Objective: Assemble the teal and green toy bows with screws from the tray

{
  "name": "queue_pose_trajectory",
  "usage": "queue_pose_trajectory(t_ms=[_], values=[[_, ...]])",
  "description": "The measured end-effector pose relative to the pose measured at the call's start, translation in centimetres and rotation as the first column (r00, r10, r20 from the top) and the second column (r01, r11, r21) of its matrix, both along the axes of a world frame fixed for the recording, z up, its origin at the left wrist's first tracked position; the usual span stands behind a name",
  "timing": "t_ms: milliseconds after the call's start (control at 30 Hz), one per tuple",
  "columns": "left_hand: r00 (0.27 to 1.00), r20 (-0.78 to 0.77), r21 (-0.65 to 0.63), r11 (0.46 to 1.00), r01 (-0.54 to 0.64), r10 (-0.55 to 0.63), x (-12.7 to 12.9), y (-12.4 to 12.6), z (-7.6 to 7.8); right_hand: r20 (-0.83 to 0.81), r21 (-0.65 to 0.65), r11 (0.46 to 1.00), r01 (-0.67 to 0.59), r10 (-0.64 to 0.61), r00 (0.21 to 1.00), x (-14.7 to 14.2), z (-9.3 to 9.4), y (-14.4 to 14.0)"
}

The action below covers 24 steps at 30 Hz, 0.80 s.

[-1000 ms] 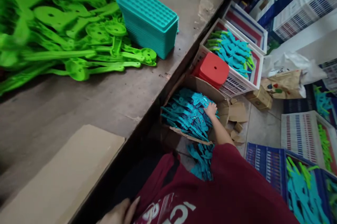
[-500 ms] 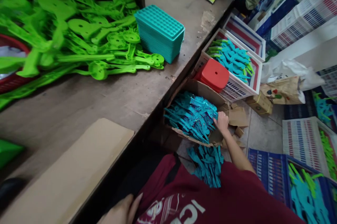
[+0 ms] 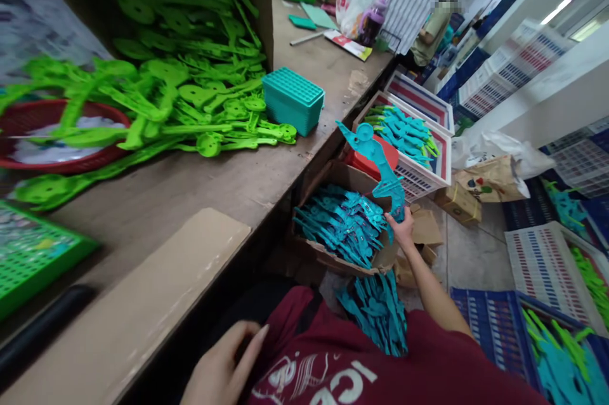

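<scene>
Teal plastic paddle piece (image 3: 375,160), judged light, stiff and slightly springy, is clenched at its near end by my right hand (image 3: 402,227); left hand (image 3: 223,367) rests released.

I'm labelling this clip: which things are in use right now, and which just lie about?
In use: right hand gripping a teal plastic part; cardboard box of teal parts.
Lying about: green parts, teal tray stack, red basket, red stool.

Wooden workbench (image 3: 200,183), tiled floor (image 3: 476,252)
</scene>
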<state>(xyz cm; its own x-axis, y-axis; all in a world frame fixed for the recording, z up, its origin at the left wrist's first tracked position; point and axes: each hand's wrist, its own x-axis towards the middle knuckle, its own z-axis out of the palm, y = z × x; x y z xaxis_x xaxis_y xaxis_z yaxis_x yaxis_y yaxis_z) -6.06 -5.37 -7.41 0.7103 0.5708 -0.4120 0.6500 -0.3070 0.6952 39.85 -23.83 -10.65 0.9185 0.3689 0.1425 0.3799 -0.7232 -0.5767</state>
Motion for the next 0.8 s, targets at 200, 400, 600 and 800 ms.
queue_pose_trajectory(t_ms=[200,400,600,800], values=[[0.827,0.449,-0.392,0.907,-0.158,0.338,13.3,0.8,2.3,-0.156,0.251,0.94,-0.232,0.275,0.949,-0.7,2.5,1.2],[0.763,0.548,-0.474,0.879,-0.055,0.343,24.0,1.6,1.1,-0.277,0.402,0.861,-0.31,0.437,0.856,-5.0,2.3,1.2],[0.771,0.599,-0.387,0.921,0.042,0.216,25.7,1.6,-0.9,-0.457,0.622,0.772,-0.133,0.496,0.739,-6.8,1.0,1.8],[0.74,0.58,-0.356,0.923,-0.147,0.341,23.6,1.2,-3.9,-0.672,0.621,0.773,0.128,0.44,0.596,-4.9,-0.3,2.8]])
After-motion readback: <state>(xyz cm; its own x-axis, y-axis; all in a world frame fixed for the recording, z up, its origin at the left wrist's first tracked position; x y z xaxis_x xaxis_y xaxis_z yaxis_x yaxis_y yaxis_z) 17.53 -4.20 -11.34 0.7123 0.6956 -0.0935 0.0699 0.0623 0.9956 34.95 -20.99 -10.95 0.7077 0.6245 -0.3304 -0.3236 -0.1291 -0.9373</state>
